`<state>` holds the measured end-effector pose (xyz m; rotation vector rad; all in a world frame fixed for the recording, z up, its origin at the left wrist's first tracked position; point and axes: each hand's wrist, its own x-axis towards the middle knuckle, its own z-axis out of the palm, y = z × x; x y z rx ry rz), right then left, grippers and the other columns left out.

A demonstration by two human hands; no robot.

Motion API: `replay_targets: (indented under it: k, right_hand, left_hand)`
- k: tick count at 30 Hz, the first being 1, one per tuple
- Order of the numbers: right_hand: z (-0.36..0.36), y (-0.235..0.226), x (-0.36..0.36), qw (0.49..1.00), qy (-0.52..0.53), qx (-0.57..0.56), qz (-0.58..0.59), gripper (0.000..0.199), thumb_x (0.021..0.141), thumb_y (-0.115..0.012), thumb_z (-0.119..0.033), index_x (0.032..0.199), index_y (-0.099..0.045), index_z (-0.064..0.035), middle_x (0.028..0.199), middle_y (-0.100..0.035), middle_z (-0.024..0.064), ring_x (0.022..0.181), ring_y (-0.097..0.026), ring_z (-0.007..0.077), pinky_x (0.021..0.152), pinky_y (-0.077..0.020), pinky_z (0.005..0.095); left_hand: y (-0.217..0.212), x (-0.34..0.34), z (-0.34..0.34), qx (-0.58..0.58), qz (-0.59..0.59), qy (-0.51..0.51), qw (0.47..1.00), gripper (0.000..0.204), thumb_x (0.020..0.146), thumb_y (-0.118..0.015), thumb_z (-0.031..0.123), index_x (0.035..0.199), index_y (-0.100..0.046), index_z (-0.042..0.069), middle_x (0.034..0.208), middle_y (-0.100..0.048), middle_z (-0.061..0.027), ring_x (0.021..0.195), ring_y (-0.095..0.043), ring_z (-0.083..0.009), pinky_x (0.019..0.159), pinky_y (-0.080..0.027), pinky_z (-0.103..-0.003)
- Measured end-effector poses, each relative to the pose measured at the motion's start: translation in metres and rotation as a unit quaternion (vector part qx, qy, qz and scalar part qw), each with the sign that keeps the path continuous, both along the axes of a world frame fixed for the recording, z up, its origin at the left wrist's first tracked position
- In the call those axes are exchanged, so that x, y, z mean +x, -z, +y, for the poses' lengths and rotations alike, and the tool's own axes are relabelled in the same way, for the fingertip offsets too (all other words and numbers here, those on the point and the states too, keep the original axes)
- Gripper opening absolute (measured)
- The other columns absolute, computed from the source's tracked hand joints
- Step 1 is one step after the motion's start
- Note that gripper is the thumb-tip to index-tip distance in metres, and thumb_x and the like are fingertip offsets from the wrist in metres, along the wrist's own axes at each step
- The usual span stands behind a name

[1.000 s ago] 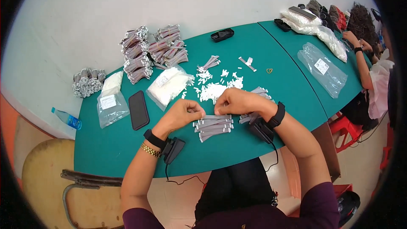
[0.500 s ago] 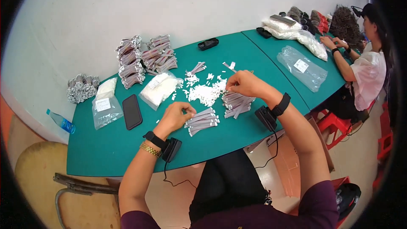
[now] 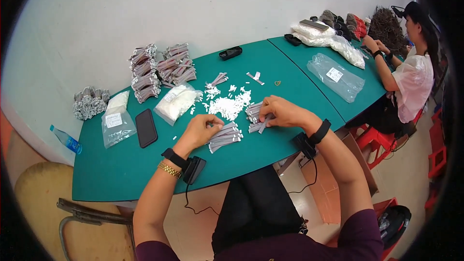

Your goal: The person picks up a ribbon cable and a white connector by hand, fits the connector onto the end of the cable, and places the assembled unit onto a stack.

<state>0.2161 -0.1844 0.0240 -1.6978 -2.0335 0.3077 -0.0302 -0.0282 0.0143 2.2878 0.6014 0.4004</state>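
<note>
Teal and curved along its near edge, the counter runs against a pale wall and carries the work between the person's two hands. The left hand rests with fingers curled down onto a flat stack of grey ribbon strips, whose long axis runs roughly left to right, tilted a little up toward the right; the grip looks clenched lightly on the stack's left end, though the fingers hide the contact, so it may only be pressing. The right hand lies just to the right, its grip pinched on a single grey strip at the edge of a second bundle of strips, which sits touching its fingertips. That second bundle lies up and right of the first stack, near it but apart, so the right hand is plainly the nearer one to it, and the left hand the nearer to the flat stack. Just beyond both, toward the wall, spreads a heap of small white pieces. Farther left lie a clear bag of white parts, a black phone, and tied bundles of finished strips. At the far right another person works at an adjoining counter.
</note>
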Motion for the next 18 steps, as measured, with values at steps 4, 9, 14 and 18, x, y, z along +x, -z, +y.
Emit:
replay_targets:
  k: [4, 9, 14, 18]
  right_hand:
    - [-0.001, 0.002, 0.005, 1.000, -0.011, 0.004, -0.023, 0.013, 0.067, -0.070, -0.003, 0.077, -0.064, -0.0086, 0.080, -0.056, 0.0036, 0.087, -0.050, 0.0222, 0.079, -0.0401, 0.0315]
    - [0.000, -0.006, 0.009, 0.997, -0.044, 0.032, 0.063, 0.010, 0.067, -0.069, -0.004, 0.071, -0.060, -0.0060, 0.075, -0.055, 0.0049, 0.080, -0.052, 0.0218, 0.071, -0.0421, 0.0334]
    - [0.005, -0.027, 0.000, 0.991, -0.003, -0.032, 0.128, 0.008, 0.071, -0.067, -0.004, 0.073, -0.059, -0.0053, 0.077, -0.059, 0.0031, 0.078, -0.054, 0.0175, 0.073, -0.0428, 0.0309]
    - [0.017, -0.022, 0.003, 0.991, 0.010, -0.059, 0.122, 0.006, 0.076, -0.062, -0.003, 0.079, -0.057, -0.0038, 0.073, -0.060, 0.0042, 0.071, -0.056, 0.0134, 0.068, -0.0452, 0.0287]
  left_hand:
    - [0.000, 0.014, 0.003, 0.007, -0.018, 0.008, 1.000, 0.016, 0.077, -0.064, 0.014, 0.088, -0.068, 0.003, 0.071, -0.061, -0.0026, 0.063, -0.047, -0.0087, 0.059, -0.041, -0.025]
    - [0.006, 0.030, 0.013, 0.041, -0.026, -0.011, 0.999, 0.014, 0.074, -0.067, 0.012, 0.085, -0.068, 0.004, 0.071, -0.062, -0.0033, 0.064, -0.052, -0.0099, 0.061, -0.043, -0.025]
    - [0.011, 0.041, 0.015, 0.040, -0.011, -0.003, 0.999, 0.011, 0.071, -0.068, 0.009, 0.080, -0.067, 0.004, 0.069, -0.064, -0.0083, 0.064, -0.060, -0.0189, 0.062, -0.046, -0.031]
    - [0.014, 0.048, 0.013, 0.086, 0.017, -0.015, 0.996, 0.009, 0.070, -0.068, 0.008, 0.078, -0.066, 0.004, 0.068, -0.063, -0.0094, 0.065, -0.061, -0.0232, 0.062, -0.047, -0.032]
